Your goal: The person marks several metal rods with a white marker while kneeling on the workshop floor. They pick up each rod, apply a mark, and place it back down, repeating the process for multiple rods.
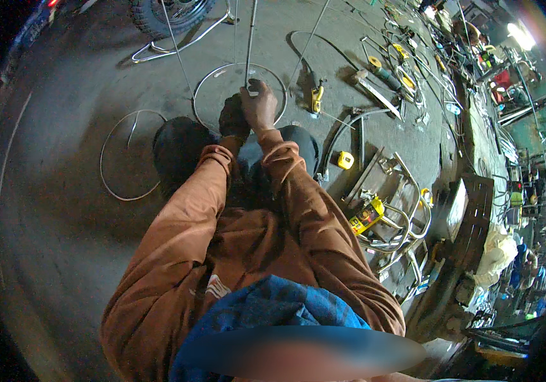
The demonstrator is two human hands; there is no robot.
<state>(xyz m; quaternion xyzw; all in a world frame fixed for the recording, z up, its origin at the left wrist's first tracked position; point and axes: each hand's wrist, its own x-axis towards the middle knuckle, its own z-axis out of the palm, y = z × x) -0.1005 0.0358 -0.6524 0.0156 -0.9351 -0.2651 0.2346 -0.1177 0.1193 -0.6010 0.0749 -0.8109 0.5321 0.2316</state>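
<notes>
My right hand (261, 107) is closed round the lower end of a thin upright metal rod (250, 38), above a large wire ring (222, 65) in front of my knees. A small pale spot shows among its fingers; I cannot make out what it is. Right beside it, my left hand (233, 118) is dark in shadow, and its fingers cannot be told apart. More thin rods (177, 54) rise around the ring, one near its left side. Another wire ring (102, 153) lies on the floor by my left knee.
A wheel with a knobby tyre (171, 16) and a bent metal tube frame (184, 48) are at the far left. To the right lie a yellow torch-like tool (316, 99), a yellow tape measure (345, 160), bent tubes (407, 223), a yellow-labelled object (367, 216) and several cables.
</notes>
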